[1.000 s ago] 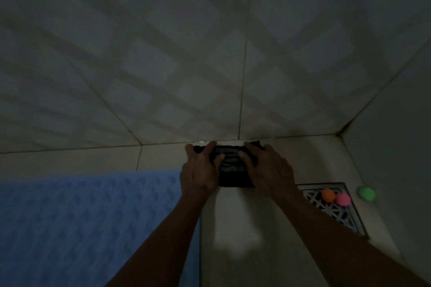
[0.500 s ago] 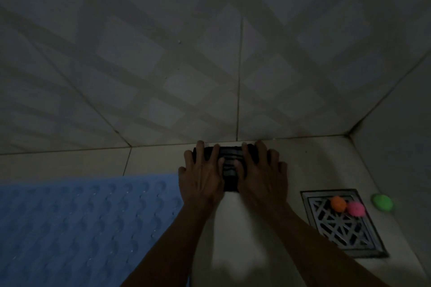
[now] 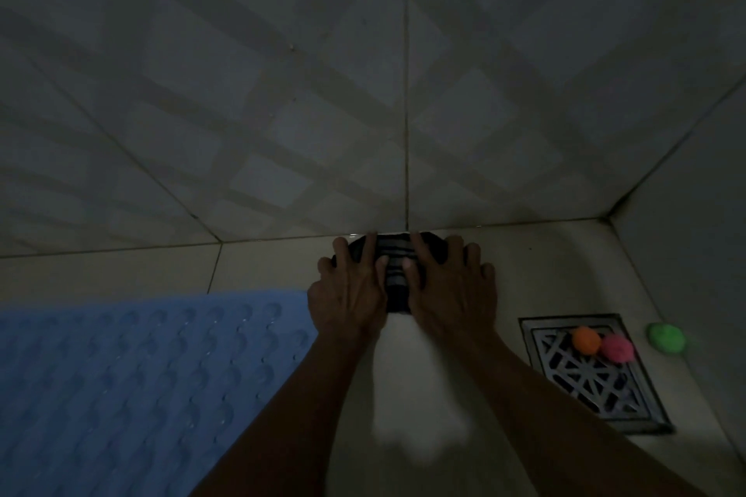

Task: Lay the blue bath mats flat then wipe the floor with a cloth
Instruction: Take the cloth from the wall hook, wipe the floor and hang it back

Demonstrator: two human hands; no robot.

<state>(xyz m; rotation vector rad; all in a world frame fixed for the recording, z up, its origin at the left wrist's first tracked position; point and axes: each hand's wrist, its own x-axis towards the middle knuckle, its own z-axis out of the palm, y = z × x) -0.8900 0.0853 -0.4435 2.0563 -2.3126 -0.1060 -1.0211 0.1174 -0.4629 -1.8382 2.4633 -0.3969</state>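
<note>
A dark striped cloth (image 3: 395, 274) lies on the pale tiled floor (image 3: 545, 270), right against the base of the wall. My left hand (image 3: 351, 291) presses flat on its left half with fingers spread. My right hand (image 3: 448, 286) presses flat on its right half the same way. Only the middle strip and the top edge of the cloth show between them. A blue bath mat (image 3: 133, 387) with raised bumps lies flat at the lower left, its right edge beside my left wrist.
A square metal drain grate (image 3: 593, 383) is set in the floor to the right, with an orange ball (image 3: 586, 340) and a pink ball (image 3: 617, 348) on it. A green ball (image 3: 666, 337) rests near the right wall. Tiled walls meet in a corner at the right.
Both hands have pushed the cloth forward to the foot of the wall and flattened on it. The view has shifted slightly; the drain and balls sit lower and further right.
</note>
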